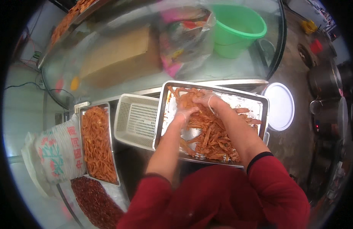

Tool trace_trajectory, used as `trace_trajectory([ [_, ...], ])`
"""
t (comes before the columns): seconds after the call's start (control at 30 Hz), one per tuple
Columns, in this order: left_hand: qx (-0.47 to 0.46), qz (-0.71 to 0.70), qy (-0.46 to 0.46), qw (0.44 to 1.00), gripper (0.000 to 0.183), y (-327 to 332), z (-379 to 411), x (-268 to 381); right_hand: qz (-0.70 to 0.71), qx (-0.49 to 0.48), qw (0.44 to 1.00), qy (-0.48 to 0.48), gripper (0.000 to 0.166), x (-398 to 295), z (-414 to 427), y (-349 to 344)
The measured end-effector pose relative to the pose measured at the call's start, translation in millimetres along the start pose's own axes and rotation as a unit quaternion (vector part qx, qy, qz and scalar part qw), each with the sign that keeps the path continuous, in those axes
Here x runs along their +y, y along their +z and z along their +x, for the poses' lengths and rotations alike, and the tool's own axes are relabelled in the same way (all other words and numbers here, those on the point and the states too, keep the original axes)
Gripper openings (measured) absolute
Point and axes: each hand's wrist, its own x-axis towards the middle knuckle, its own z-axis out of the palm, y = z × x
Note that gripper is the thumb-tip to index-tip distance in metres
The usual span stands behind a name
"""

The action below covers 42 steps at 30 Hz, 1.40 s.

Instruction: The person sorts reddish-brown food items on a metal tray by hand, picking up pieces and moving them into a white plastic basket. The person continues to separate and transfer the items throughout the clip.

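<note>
Both my hands wear thin clear plastic gloves with a band at the wrist. They reach into a shallow metal tray [230, 98] of reddish-brown seasoned food strips [213, 137]. My left hand [185, 114] and my right hand [206, 100] close from either side around a clump of strips [189, 98] near the tray's far left corner. Some fingertips are hidden among the strips. More strips lie heaped in the middle and near side, and a few rest along the right. Bare shiny metal shows between them.
A white perforated plastic basket [137, 120] adjoins the tray's left side. Farther left are another tray of strips [97, 143], a printed woven sack [60, 151] and dark red dried pieces [93, 200]. Behind glass stand a cardboard box [116, 57] and a green bucket [239, 28]. A white round lid [279, 107] sits right.
</note>
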Motion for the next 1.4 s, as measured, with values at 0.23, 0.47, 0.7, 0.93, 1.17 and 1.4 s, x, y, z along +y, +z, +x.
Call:
trace_trajectory([
  [0.23,-0.06,-0.117,0.03,0.991,0.061,39.0,-31.2,-28.5,-0.025,-0.035,0.998,0.039,0.071,26.2,-18.5,-2.3],
  [0.47,-0.138,-0.095,0.064,0.984,0.062,79.2,-74.6,-27.7,-0.086,0.099,0.991,0.002,0.045,53.9,-99.0,-25.6],
  [0.7,-0.009,0.424,0.172,0.889,0.033,58.6,-61.9,-13.1,-0.229,0.226,0.947,-0.024,0.043,102.8,-130.3,-56.0],
  [0.93,0.103,0.654,0.318,0.679,0.043,-14.8,20.7,19.4,-0.287,0.283,0.901,0.157,0.047,133.2,-165.8,-65.1],
  [1.17,0.033,0.776,0.143,0.614,0.036,23.8,28.3,60.1,-0.284,0.28,0.867,0.298,0.04,156.3,-191.8,-49.0],
  [1.4,0.085,0.761,0.147,0.626,0.035,-23.2,38.8,48.5,-0.29,0.321,0.854,0.291,0.034,126.3,-193.4,-70.9],
])
